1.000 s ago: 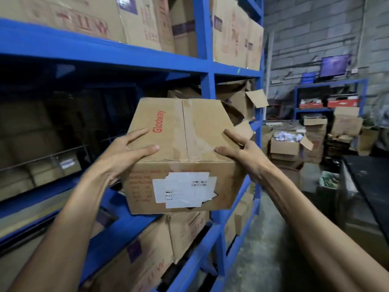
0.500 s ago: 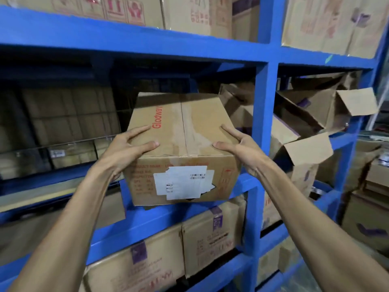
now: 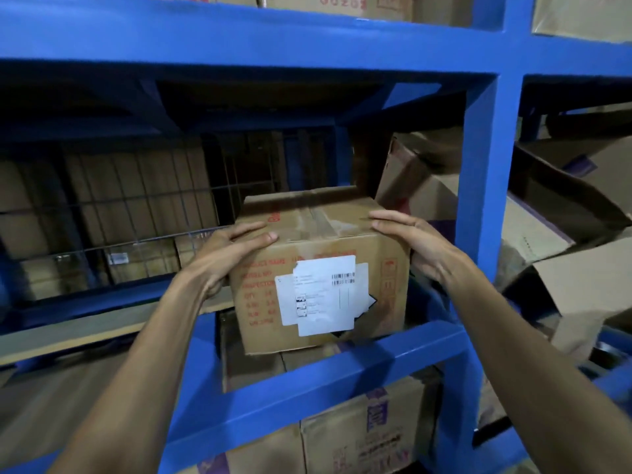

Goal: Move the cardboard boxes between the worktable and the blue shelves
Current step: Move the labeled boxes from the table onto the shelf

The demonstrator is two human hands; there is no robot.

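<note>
The taped cardboard box [image 3: 321, 268] with the white shipping label [image 3: 321, 295] sits in the bay of the blue shelves [image 3: 478, 186], just left of the upright post, its base behind the front rail [image 3: 328, 367]. The left hand [image 3: 232, 254] holds its top left corner, thumb on the lid and fingers down the side; the right hand [image 3: 420, 248] holds the top right edge the same way, so both grips are on the box. Against that post, crumpled open cartons [image 3: 420, 186] lean close; pushing deeper could snag them. The bottom edge looks barely over the rail, so letting go too early might tip it outward.
</note>
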